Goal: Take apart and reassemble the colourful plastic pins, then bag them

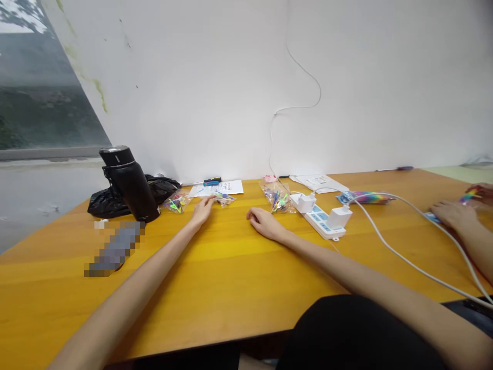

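Note:
My left hand point(203, 211) reaches forward over the table with its fingers stretched out. Its fingertips are at a small bunch of colourful plastic pieces point(224, 199), apparently touching it. My right hand point(265, 224) rests on the table with its fingers curled in, and nothing shows in them. Just beyond it lies a clear bag of colourful pieces point(279, 198). Another clear bag of bright pieces point(176, 203) lies to the left of my left hand. A printed white sheet point(233, 187) lies behind the bunch.
A black bottle point(133, 187) stands at left before a black plastic bag point(103, 203), near a blurred-out flat object point(115, 250). A power strip point(321, 222) with white plugs and cables lies right of centre. Screwdrivers point(211, 181) lie at the back. A co-worker's hands point(456, 216) are at far right.

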`<control>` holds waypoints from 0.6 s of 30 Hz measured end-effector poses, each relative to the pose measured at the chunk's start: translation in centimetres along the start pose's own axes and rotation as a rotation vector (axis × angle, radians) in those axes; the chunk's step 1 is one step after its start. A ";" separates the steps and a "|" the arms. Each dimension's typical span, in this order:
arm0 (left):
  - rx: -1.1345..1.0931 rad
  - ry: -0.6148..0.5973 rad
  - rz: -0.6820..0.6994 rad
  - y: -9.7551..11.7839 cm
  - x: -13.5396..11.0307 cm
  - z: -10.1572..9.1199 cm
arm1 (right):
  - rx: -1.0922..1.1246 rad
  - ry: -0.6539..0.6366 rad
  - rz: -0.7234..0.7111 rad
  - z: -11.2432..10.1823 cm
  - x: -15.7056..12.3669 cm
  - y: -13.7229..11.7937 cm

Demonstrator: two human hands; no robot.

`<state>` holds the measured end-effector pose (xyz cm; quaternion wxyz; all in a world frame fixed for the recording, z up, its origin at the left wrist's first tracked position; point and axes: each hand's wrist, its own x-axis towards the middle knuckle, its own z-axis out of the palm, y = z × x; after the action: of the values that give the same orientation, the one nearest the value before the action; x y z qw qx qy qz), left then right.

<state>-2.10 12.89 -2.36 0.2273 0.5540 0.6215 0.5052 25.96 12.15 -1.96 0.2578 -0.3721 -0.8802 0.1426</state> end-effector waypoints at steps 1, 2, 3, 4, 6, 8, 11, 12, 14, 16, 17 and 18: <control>-0.029 0.011 -0.023 0.1 0.4 0.4 | 0.001 -0.015 0.024 -0.2 0.1 -0.1; -0.063 0.024 -0.044 0.2 0.6 0.6 | 0.000 -0.033 0.055 -0.4 0.3 -0.2; -0.100 0.040 -0.065 0.3 0.5 0.8 | -0.002 -0.055 0.090 -0.6 0.6 -0.4; -0.138 0.056 -0.075 0.3 0.1 0.8 | -0.006 -0.079 0.127 -0.9 1.0 -0.8; -0.218 0.080 -0.082 0.4 -1.1 0.6 | -0.010 -0.132 0.188 -1.7 2.0 -2.1; -0.293 0.090 -0.087 0.5 -2.7 -0.1 | -0.008 -0.160 0.212 -2.4 3.1 -4.2; -0.447 0.101 -0.123 0.5 -5.1 -1.8 | 0.007 -0.197 0.160 -3.4 3.8 -8.5; -0.487 0.092 -0.133 0.5 -5.8 -2.4 | 0.010 -0.217 0.130 -3.6 3.7 -9.9; -0.482 0.026 -0.108 0.5 -6.8 -3.6 | -0.013 -0.241 0.065 -3.8 2.9 -12.4; -0.402 0.007 -0.024 0.7 -7.6 -4.4 | -0.144 -0.147 -0.070 -4.0 2.0 -13.9; -0.366 -0.008 0.040 0.8 -7.9 -4.7 | -0.173 -0.104 -0.127 -4.1 1.5 -14.1; -0.345 -0.036 0.101 1.1 -8.1 -4.9 | -0.184 -0.060 -0.171 -4.2 1.1 -14.1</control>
<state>-3.45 3.48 -1.77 0.3044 0.5463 0.4926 0.6052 19.47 3.60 8.18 0.2072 -0.3135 -0.9254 0.0500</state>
